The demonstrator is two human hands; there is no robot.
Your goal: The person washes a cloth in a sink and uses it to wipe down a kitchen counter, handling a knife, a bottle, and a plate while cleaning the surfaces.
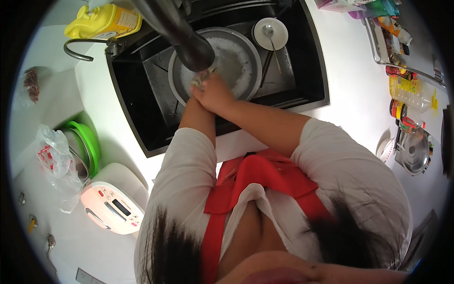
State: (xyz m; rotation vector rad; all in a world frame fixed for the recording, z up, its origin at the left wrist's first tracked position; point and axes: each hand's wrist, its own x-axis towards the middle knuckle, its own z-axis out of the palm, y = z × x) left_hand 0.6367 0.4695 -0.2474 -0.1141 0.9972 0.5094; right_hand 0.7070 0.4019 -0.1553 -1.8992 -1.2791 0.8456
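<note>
Under the dark faucet head (pixel 197 53), my two hands meet over a round metal basin (pixel 257 56) in the black sink. My right hand (pixel 217 91) is curled around a pale, greenish-white wet item (pixel 200 78), too blurred to name. My left forearm (pixel 198 113) runs up beneath the right hand. Most of my left hand is hidden there, so its grip does not show. Cloudy, foamy water (pixel 232 53) lies in the basin.
Right of the basin, a white bowl (pixel 278 30) holds a metal spoon (pixel 268 32). Chopsticks (pixel 265 69) lie beside it. A yellow jug (pixel 106 21) and small curved tap (pixel 78 53) stand at left. Nearer are a green basin (pixel 88 142) and a rice cooker (pixel 113 202).
</note>
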